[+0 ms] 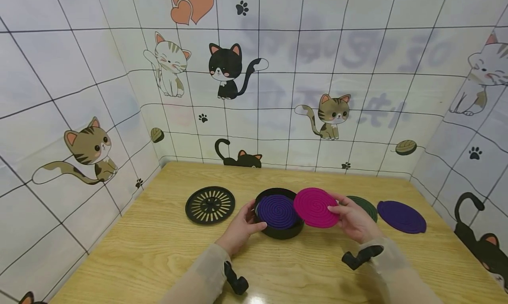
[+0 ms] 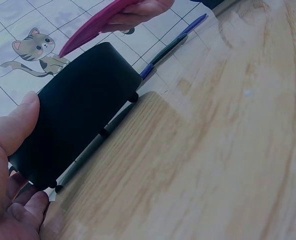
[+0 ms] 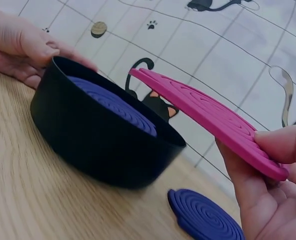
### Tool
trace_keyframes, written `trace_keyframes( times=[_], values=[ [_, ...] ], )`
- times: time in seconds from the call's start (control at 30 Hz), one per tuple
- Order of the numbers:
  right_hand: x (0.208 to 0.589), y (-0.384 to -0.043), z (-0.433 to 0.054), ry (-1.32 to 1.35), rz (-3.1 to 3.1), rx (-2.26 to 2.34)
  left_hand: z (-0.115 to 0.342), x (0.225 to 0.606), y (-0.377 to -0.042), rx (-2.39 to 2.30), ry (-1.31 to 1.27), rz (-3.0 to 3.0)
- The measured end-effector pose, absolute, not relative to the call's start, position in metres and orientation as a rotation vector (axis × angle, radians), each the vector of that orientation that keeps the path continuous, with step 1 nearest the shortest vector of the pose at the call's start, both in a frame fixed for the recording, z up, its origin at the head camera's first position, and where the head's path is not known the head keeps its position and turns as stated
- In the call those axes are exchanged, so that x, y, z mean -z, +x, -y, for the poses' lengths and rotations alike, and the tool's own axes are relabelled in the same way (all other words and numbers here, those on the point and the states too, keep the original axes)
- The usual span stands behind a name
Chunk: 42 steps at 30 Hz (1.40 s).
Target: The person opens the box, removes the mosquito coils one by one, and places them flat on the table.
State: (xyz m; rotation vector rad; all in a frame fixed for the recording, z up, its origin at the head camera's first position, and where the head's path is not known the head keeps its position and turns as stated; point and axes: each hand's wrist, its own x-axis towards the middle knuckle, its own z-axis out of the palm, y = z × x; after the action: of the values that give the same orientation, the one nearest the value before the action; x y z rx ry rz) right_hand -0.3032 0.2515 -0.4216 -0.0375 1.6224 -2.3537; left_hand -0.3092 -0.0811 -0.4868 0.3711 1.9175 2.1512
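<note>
My left hand (image 1: 240, 229) grips the left side of a black round coaster holder (image 1: 282, 233), thumb on its outer wall and fingers round the base in the left wrist view. Inside the holder lies a purple spiral coaster (image 1: 278, 212), below the rim in the right wrist view (image 3: 112, 106). With thumb and fingers my right hand (image 1: 357, 221) pinches a pink spiral coaster (image 1: 315, 208) by its right edge. The pink coaster is held tilted in the air, beside and above the holder's right rim (image 3: 175, 140). Whatever lies under the purple coaster is mostly hidden.
A green coaster (image 1: 364, 206) lies behind my right hand, partly covered by it. To its right is another purple coaster (image 1: 401, 216) with small tabs. A black slotted disc (image 1: 210, 205) lies left of the holder. Cat-printed walls (image 1: 278, 118) enclose the wooden table (image 1: 166, 251).
</note>
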Motion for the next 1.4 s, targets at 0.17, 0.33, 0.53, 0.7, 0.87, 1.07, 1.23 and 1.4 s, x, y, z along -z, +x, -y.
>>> trace_keyframes(
  times=[0.17, 0.33, 0.53, 0.7, 0.87, 1.07, 1.23, 1.4],
  values=[
    [0.426, -0.296, -0.266, -0.034, -1.607, 2.371, 0.081, 0.487, -0.31, -2.149, 0.371, -1.919],
    [0.435, -0.292, -0.279, -0.047, -1.601, 2.382, 0.081, 0.486, -0.309, -2.144, 0.37, -1.932],
    [0.444, -0.287, -0.292, -0.017, -1.592, 2.356, 0.081, 0.487, -0.31, -2.138, 0.358, -1.937],
    [0.451, -0.285, -0.3, -0.009, -1.568, 2.338, 0.082, 0.486, -0.31, -2.131, 0.363, -1.945],
    [0.457, -0.284, -0.307, 0.024, -1.562, 2.317, 0.082, 0.486, -0.31, -2.126, 0.358, -1.952],
    [0.463, -0.285, -0.307, 0.081, -1.66, 2.22, 0.081, 0.486, -0.309, -2.128, 0.355, -1.951],
    [0.465, -0.284, -0.303, 0.122, -1.727, 2.141, 0.081, 0.486, -0.309, -2.131, 0.347, -1.942],
    [0.466, -0.284, -0.298, 0.153, -1.754, 2.105, 0.082, 0.486, -0.309, -2.13, 0.353, -1.945]
  ],
)
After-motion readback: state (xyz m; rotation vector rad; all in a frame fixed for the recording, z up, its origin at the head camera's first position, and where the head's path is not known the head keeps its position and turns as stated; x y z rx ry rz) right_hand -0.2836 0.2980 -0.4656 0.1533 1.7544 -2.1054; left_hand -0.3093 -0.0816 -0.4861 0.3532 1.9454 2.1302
